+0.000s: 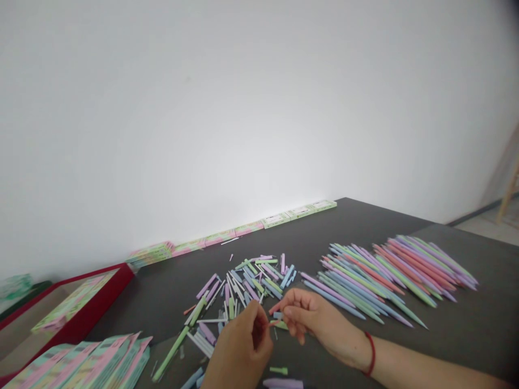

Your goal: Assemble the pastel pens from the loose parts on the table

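Observation:
My left hand [239, 346] is low in the middle, its fingers pinched together at a small pink pen part [274, 323]. My right hand [314, 319], with a red string on the wrist, meets it from the right and pinches the other end of a pink piece [276, 308]. Both hands hover just above a loose heap of pastel pen parts [247, 281], caps and thin white refills on the dark table [466, 329]. A long green pen barrel [172, 351] lies left of my left hand.
A wide fan of assembled pastel pens [385, 275] lies to the right. Flat pink-and-green packets [231, 235] line the wall edge. More packets are stacked at bottom left [85, 364]. A red-rimmed tray [81, 313] holds another packet.

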### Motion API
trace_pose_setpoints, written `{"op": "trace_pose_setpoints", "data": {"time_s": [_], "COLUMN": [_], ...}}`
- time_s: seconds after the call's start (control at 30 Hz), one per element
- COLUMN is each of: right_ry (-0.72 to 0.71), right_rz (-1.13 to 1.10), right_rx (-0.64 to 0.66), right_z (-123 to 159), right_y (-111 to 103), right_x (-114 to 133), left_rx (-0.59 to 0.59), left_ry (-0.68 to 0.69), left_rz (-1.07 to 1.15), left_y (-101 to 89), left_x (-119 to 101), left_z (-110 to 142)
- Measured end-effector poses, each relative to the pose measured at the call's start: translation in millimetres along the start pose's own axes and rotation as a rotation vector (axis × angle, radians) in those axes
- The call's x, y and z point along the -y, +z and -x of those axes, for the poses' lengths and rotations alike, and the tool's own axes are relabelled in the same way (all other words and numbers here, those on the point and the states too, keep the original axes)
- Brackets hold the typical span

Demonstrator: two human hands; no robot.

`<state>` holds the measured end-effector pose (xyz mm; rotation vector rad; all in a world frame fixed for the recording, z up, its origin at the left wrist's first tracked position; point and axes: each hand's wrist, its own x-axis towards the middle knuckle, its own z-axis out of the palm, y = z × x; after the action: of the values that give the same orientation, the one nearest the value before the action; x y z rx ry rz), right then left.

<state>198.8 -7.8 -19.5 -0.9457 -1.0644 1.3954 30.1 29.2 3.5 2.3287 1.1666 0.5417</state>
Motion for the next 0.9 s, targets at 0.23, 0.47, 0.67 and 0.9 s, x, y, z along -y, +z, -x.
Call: {"op": "trace_pose_setpoints", "data": {"time_s": [0.23,0.47,0.67,0.9], "right_ry": [-0.12,-0.229,-0.255,-0.239], "right_rz": [0.192,0.455,0.496,0.578], "right_rx": [0.018,-0.021,-0.029,-0.055], "right_z": [2,8,11,6], "right_y": [0,0,3,-6], "right_x": [-11,-11,-3,-3], "left_rx": [0.037,0.056,0.024,-0.014], "left_ry": [0.01,0.053,0.102,0.116], "left_rz": [-0.001,0.05,0.055,0.003], "left_y": [-5.4,-4.9,-0.9,-0.7], "left_x": [-4,-5,1,2], "left_z": [0,4,6,5]}}
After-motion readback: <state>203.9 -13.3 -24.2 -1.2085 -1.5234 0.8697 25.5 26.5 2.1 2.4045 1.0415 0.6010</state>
